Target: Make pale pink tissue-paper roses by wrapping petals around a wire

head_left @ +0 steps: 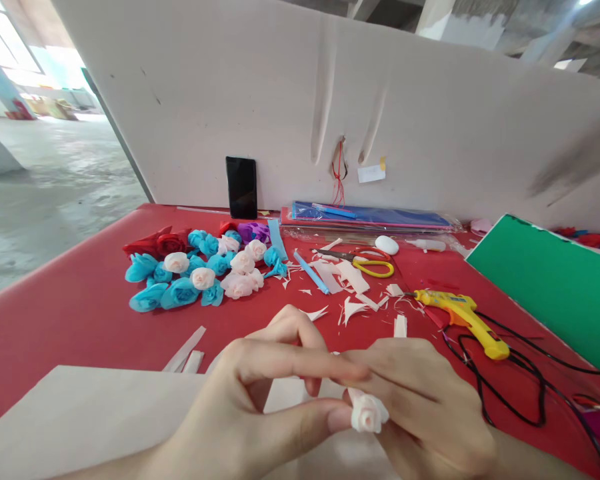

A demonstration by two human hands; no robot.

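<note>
A small white paper rose [368, 415] with a pale pink centre is held low in front of me, its bloom facing the camera. My left hand [275, 393] pinches its base between thumb and index finger, the other fingers curled. From the other side, my right hand [420, 400] closes on the same base, knuckles up; its fingertips are partly hidden behind the rose and the left fingers. Beneath both hands lies a sheet of white paper [95, 413]. Cut white strips [185, 353] rest just past the sheet's far edge.
Finished blue, white, red and purple paper roses [180, 292] are grouped at left. Beyond my hands are yellow-handled scissors [373, 265], a blue pen [311, 272] and scraps. A yellow glue gun [463, 317] with a looping black cord and a green board [550, 293] are at right. A phone [241, 188] leans on the partition.
</note>
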